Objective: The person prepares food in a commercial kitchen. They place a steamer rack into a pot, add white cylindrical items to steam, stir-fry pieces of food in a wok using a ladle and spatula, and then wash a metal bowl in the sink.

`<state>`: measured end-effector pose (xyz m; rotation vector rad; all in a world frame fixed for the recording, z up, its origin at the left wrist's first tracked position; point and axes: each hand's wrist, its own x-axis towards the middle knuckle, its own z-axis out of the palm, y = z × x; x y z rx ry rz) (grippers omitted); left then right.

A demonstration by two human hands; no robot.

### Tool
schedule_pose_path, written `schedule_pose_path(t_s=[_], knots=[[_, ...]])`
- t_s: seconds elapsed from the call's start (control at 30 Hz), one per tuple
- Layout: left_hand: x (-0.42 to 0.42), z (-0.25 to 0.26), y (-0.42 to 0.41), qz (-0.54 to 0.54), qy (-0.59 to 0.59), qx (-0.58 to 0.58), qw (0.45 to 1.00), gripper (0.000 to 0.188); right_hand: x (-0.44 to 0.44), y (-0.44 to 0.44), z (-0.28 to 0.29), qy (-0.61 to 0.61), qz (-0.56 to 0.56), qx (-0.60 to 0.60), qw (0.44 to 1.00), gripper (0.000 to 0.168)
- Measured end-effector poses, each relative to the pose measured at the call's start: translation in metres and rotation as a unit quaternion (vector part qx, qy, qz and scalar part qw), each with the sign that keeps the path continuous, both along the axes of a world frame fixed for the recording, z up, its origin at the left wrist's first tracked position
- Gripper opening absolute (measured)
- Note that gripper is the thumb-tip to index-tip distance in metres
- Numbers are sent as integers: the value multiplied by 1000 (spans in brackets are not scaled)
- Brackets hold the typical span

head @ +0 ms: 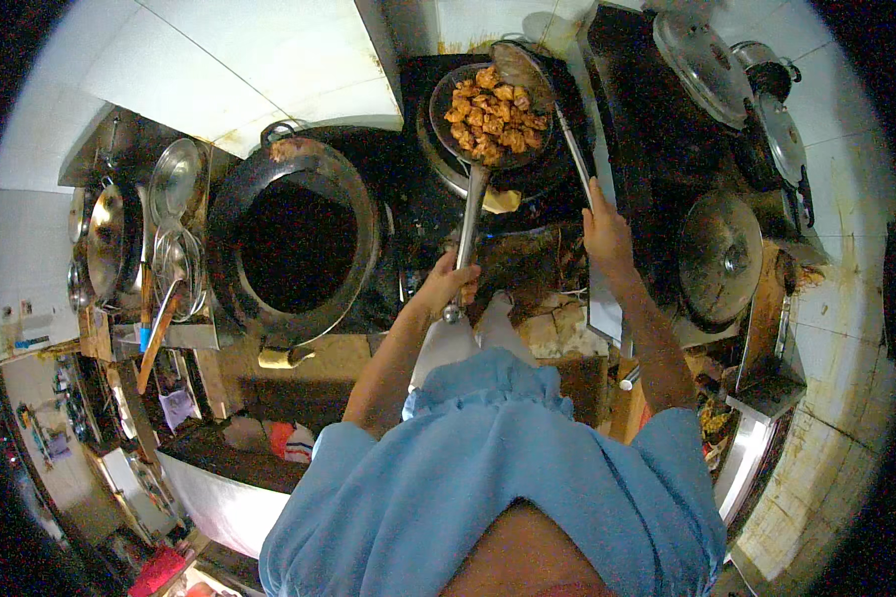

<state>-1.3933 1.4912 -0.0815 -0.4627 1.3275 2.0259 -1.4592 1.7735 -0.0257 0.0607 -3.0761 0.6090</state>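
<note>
My left hand (pixel 448 285) is closed around the long metal handle (pixel 474 205) of a round, dark strainer or shallow pan (pixel 440 134). Browned chunks of food, which look like fried meat (pixel 496 119), fill it. My right hand (pixel 608 235) grips the thin handle of a skimmer (pixel 523 71). The skimmer's round head overlaps the upper right rim of the strainer; whether they touch I cannot tell. Beneath the strainer sits a wok (pixel 427 160) on the stove, its inside mostly hidden. A yellow wrapped part, perhaps its handle (pixel 502 201), shows at the near side.
A large dark wok (pixel 369 224) with a yellow-wrapped handle (pixel 287 358) stands to the left. Farther left are a wire whisk (pixel 175 261), a metal lid (pixel 175 175) and pans (pixel 106 239). Several lids, including a round one (pixel 719 257), and a pot (pixel 761 67) occupy the right.
</note>
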Motion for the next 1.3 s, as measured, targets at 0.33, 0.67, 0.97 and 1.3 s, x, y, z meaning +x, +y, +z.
schedule_pose_path(t_s=[0.33, 0.67, 0.97, 1.3], knots=[[-16, -14, 9, -6, 33, 51, 998, 19, -3, 3, 4, 68, 3, 5, 998, 57], [-46, 0, -4, -2, 55, 33, 998, 11, 7, 38, -9, 59, -57, -71, 994, 52], [-45, 66, -22, -4, 34, 36, 999, 20, -58, 43, -53, -20, -69, 151, 986, 45], [-45, 126, -20, -3, 77, 14, 997, 20, -90, 28, -94, -354, -97, -363, 856, 33]])
